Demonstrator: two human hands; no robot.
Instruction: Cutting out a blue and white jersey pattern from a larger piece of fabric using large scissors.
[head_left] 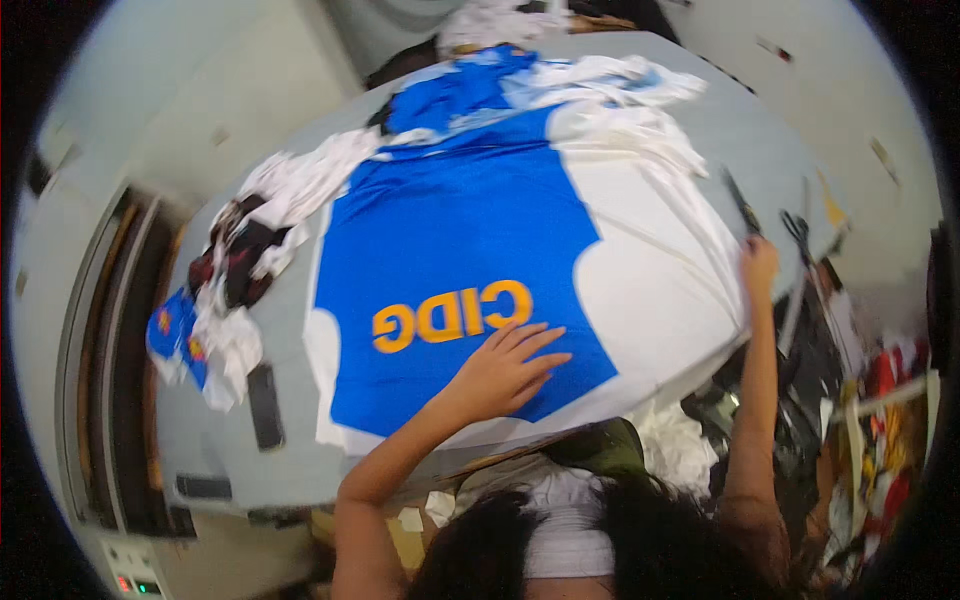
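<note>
A large piece of white fabric (pixel 660 250) with a blue printed shirt panel (pixel 450 230) lies spread over the table; orange lettering sits upside down on the blue. My left hand (pixel 510 370) rests flat on the panel's lower part, fingers spread, beside the lettering. At the fabric's right edge is my right hand (pixel 758 265), its fingers closed at the near end of a dark, narrow knife (pixel 742 205). The knife points away from me over the tabletop. The grip is small in view and partly hidden.
On the grey table (pixel 290 480), dark scissors (pixel 796 232) lie right of my right hand. Crumpled blue cloth (pixel 450 95) and white cloth (pixel 625 80) are heaped at the far end. Fabric scraps (pixel 240 260) and a black phone (pixel 265 405) lie left. Black plastic bags (pixel 800 400) sit below right.
</note>
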